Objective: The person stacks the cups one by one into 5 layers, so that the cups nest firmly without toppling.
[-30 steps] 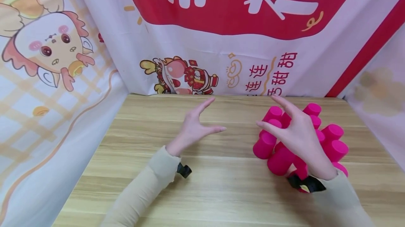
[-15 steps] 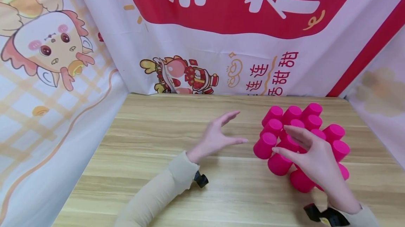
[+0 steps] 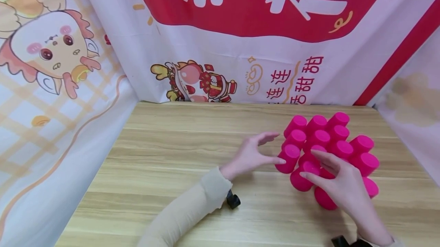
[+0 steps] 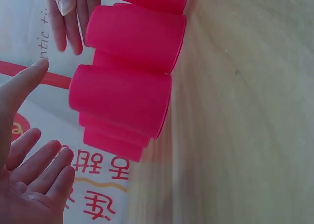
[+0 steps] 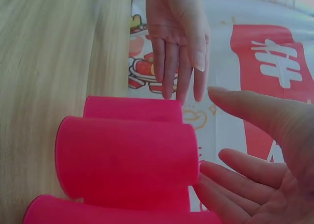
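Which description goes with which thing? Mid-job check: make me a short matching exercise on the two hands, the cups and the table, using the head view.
Things:
1. Left hand
2. Right hand
3. Cups
4. Table

Descriptions:
A. Wood-grained, beneath the others
B. Over the near right part of the group
C. Bright pink, grouped together
D. At the left edge of the group

Right pairs: 1-D, 2-B, 3-C, 4-A.

At least fourteen pink cups (image 3: 319, 138), two hands (image 3: 248, 157), one table (image 3: 172, 143)
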Tool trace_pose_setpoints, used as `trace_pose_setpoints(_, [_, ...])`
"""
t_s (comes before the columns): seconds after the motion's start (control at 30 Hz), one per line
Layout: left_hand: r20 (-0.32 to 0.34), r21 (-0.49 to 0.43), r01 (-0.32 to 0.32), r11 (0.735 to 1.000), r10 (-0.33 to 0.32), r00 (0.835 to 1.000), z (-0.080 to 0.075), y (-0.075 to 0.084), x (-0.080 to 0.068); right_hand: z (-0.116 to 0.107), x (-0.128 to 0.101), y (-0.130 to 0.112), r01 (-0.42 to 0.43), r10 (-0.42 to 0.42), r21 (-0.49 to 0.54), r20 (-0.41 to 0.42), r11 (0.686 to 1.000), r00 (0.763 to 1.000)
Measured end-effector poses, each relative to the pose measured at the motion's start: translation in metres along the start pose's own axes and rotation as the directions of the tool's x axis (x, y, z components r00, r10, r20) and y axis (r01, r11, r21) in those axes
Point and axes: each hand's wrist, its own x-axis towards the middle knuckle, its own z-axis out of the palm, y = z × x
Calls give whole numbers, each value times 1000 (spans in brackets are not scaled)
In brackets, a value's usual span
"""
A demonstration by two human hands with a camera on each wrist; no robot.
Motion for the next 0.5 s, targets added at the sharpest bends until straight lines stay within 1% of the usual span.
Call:
trace_pose_setpoints(0.17, [19, -43, 40, 998, -40, 999, 10, -4, 4, 2, 4, 8, -12, 11, 14, 74, 1000, 997])
trace_pose_setpoints(0.3, [32, -66, 59, 996, -57, 998, 17, -9, 9, 4, 6, 11, 10, -9, -6, 86, 1000, 996])
trace_pose_setpoints(0.4, [51, -57, 65, 996, -62, 997, 22, -13, 12, 5, 7, 11, 26, -23, -35, 82, 999, 996])
trace_pose_setpoints(0.5, [72, -21, 75, 997, -74, 995, 25, -17, 15, 6, 7, 11, 24, -19, -58, 87, 998, 996])
